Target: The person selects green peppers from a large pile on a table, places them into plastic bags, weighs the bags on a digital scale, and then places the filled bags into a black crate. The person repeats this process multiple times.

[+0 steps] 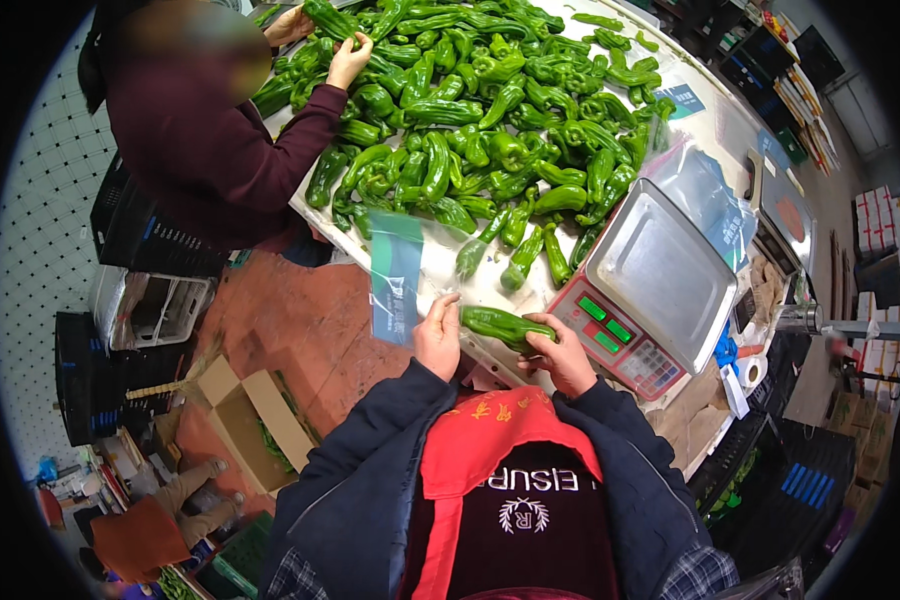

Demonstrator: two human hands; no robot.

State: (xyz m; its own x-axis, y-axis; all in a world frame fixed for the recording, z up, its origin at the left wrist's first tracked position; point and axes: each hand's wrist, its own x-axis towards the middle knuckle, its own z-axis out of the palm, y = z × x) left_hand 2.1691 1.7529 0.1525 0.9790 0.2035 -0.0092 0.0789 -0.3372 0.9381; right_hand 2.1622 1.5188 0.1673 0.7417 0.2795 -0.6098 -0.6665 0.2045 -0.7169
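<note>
My left hand (438,337) pinches the edge of a clear plastic bag (396,277) with a blue-green printed panel, which spreads out to the left and over the table's front edge. My right hand (561,355) grips a long green pepper (504,327) by one end; its other end points at the bag beside my left hand. Beyond both hands, a large heap of green peppers (450,112) covers much of the white table (345,238). To the right of my right hand stands a red digital scale (619,334) with a bare metal pan (664,270) and lit green displays.
A co-worker in a dark red top (225,150) holds peppers at the table's left. More printed bags (701,195) and a second scale (784,206) lie to the right. An open cardboard box (251,420) and black crates (82,375) stand on the floor at left.
</note>
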